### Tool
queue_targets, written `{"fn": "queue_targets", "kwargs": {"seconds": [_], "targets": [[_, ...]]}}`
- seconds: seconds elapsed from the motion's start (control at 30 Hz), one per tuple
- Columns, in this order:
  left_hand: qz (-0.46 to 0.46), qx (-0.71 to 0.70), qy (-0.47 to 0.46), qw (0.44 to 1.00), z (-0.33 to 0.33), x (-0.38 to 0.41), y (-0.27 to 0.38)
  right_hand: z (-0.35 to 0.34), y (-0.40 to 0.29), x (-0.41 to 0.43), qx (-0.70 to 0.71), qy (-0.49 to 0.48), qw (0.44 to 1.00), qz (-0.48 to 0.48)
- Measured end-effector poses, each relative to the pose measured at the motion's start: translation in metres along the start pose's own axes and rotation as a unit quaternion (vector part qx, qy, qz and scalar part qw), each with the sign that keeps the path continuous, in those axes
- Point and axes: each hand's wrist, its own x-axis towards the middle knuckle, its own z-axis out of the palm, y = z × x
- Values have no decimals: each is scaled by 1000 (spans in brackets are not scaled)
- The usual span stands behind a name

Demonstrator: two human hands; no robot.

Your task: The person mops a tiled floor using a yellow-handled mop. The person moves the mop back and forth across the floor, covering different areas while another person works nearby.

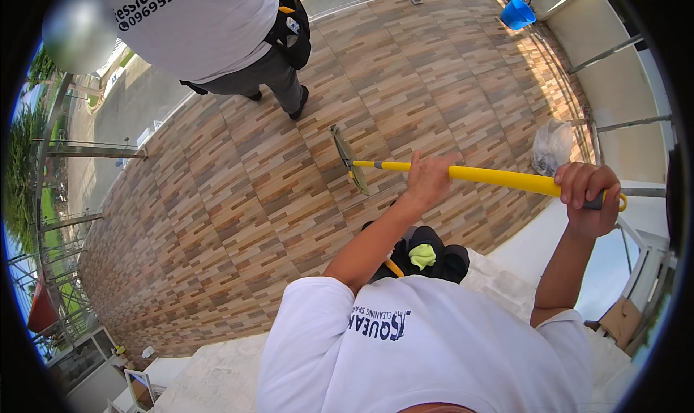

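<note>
A yellow telescopic pole (501,179) crosses in front of my chest. My left hand (431,177) is around its middle, the fingers partly hidden by the hand itself. Near the dark grip and end loop, my right hand (590,196) is closed on the pole. At the far end a flat mop head (348,161) with a greenish-grey pad rests on the wood-patterned tile floor (282,180). A light green cloth (422,256) sticks out of a black pouch (454,264) at my waist.
A co-worker in a white shirt (217,38) stands ahead on the left, wearing a black waist pouch (295,38). A blue bucket (518,14) is at the far right corner, and a clear plastic bag (551,146) lies near the right wall. Metal railing posts (97,151) line the left edge.
</note>
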Motion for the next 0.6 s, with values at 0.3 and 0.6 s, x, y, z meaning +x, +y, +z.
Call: {"fn": "queue_targets", "kwargs": {"seconds": [0.3, 0.6], "targets": [[-319, 42, 58, 945, -74, -189, -156, 168, 121, 8, 62, -211, 948, 230], [-510, 57, -43, 857, 16, -258, -235, 148, 239, -98, 107, -243, 905, 332]]}}
